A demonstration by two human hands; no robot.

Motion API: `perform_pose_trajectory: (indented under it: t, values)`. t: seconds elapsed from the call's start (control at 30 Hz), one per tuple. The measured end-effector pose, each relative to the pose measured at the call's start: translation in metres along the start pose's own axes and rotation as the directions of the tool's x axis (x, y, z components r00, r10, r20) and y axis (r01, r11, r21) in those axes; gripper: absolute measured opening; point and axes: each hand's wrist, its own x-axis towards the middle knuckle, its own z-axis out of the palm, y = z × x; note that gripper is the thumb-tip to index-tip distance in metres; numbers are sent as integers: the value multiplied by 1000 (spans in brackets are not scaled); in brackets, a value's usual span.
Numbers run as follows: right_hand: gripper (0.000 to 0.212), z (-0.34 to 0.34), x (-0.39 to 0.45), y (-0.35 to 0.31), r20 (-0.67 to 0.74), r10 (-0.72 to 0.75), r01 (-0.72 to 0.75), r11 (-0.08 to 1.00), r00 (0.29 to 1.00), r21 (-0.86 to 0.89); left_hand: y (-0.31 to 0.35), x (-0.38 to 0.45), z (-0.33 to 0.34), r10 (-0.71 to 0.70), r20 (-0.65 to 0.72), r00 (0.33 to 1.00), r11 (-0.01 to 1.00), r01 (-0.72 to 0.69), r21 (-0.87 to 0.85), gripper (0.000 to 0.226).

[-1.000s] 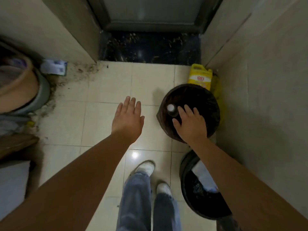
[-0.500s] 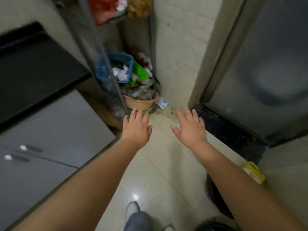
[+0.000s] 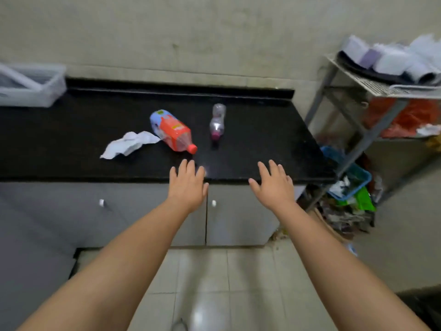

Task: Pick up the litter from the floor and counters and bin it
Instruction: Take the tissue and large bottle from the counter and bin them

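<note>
Three pieces of litter lie on the black counter (image 3: 59,139): a crumpled white tissue (image 3: 128,145), a large plastic bottle with an orange label and red cap (image 3: 172,131) lying on its side, and a small clear bottle with a pink cap (image 3: 217,123). My left hand (image 3: 187,187) hovers at the counter's front edge, just below the red cap, fingers spread and holding nothing. My right hand (image 3: 274,185) is beside it to the right, also spread and holding nothing. No bin is in view.
Grey cabinet doors (image 3: 238,216) with white knobs sit under the counter. A metal rack (image 3: 362,130) at the right holds cloths and bags, with a blue basket (image 3: 355,180) and clutter at its foot. A clear plastic tub (image 3: 31,86) stands at the counter's far left. Pale floor tiles below.
My view has swung left from the bin by the door, past the rack, to the counter. My right hand left the bin rim; both hands now reach toward the counter, holding nothing.
</note>
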Motion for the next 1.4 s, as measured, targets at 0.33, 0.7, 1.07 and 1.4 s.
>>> perform_pose_trajectory:
  t: [0.33,0.7,1.07,1.4]
  values:
    - [60,17,120,-179,64,-213,215,977,975,-15,-191,75,-13,-325,21,946,946,325,3,46]
    - [88,48,262,-247,222,-238,241,970,946,16,-253,177,21,-334,235,913,935,353,-41,43]
    - [97,69,301,-261,275,-169,166,986,946,36,-279,266,16,-262,175,949,944,290,-159,24]
    - [93,20,272,-229,117,215,-236,949,969,209,-228,336,-44,178,90,980,976,-164,-140,34]
